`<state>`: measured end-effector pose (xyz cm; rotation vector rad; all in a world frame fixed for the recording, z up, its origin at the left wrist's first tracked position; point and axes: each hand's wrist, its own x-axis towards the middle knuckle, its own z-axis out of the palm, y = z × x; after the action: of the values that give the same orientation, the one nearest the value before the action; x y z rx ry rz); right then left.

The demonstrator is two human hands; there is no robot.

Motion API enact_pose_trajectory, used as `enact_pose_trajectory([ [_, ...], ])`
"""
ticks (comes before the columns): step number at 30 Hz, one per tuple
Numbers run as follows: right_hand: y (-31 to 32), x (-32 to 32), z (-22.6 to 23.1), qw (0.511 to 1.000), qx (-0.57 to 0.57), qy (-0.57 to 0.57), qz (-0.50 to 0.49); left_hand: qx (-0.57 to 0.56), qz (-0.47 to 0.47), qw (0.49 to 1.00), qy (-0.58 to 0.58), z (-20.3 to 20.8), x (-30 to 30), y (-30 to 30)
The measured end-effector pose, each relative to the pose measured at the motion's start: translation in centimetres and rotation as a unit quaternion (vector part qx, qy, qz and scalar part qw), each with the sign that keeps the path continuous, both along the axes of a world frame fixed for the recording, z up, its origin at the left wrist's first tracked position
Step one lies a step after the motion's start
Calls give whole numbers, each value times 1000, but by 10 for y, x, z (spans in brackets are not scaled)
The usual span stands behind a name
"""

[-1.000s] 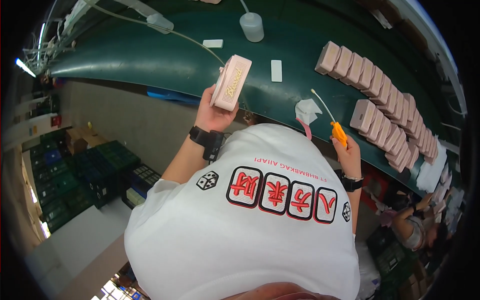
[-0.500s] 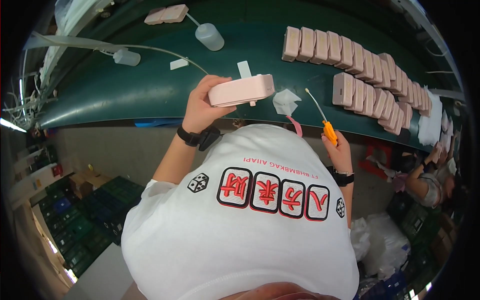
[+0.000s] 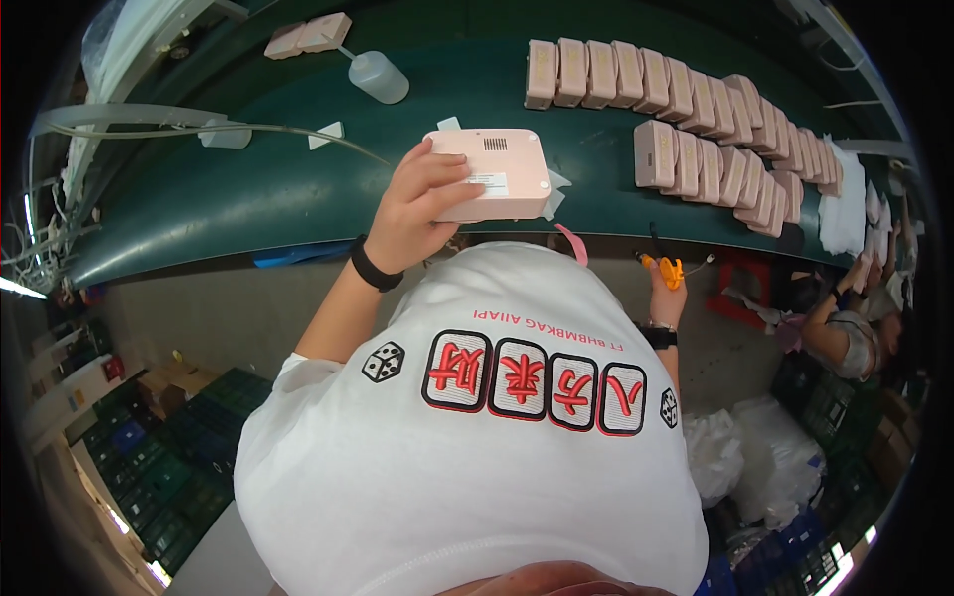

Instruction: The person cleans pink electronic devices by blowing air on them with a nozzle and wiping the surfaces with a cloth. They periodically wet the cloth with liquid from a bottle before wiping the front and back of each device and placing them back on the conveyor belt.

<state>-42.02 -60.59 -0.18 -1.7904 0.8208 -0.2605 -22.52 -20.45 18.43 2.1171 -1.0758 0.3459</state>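
Observation:
My left hand (image 3: 409, 207) grips a pale pink plastic box-shaped device (image 3: 522, 171) over the bench's near edge. Its flat face is turned up, showing a slotted grille and a white label partly under my fingers. Off to the right, beyond the bench edge, my right hand (image 3: 667, 300) is closed on an orange-handled tool (image 3: 673, 274). A thin metal shaft with a small pale tip points rightward from it, and a dark piece sticks up beside the handle. A crumpled white cloth (image 3: 557, 202) shows partly behind the device, above a pink strip (image 3: 571, 244).
Two rows of similar pink devices (image 3: 598, 75) stand on the green bench (image 3: 248, 189) at right. A white squeeze bottle (image 3: 381, 78) and a small white piece (image 3: 325, 136) lie left. White sheets (image 3: 843, 214), a red stool (image 3: 743, 280) and another person's arm (image 3: 831, 316) are far right.
My left hand has rolled the device so its grille and label face up. My right hand has turned the tool, swinging its shaft from up-left to the right.

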Motion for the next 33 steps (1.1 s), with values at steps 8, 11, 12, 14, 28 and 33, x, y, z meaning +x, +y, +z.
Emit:
enact_pose_trajectory([
  [8, -8, 30, -77, 909, 363, -67, -192, -109, -7, 984, 139, 13, -9, -26],
  [11, -19, 35, -99, 874, 439, -60, -200, -150, 4, 973, 175, 8, -11, -31],
  [12, -22, 37, -102, 874, 439, -60, -199, -170, 10, 966, 193, 7, -12, -31],
  [14, -25, 38, -107, 856, 473, -48, -204, -152, 3, 976, 154, 8, -13, -30],
  [28, 65, 109, 166, 871, 393, 18, 294, 43, -98, 975, -196, 29, -19, -29],
  [33, 106, 137, 192, 835, 355, 2, 420, 56, -143, 955, -256, 32, -15, -37],
])
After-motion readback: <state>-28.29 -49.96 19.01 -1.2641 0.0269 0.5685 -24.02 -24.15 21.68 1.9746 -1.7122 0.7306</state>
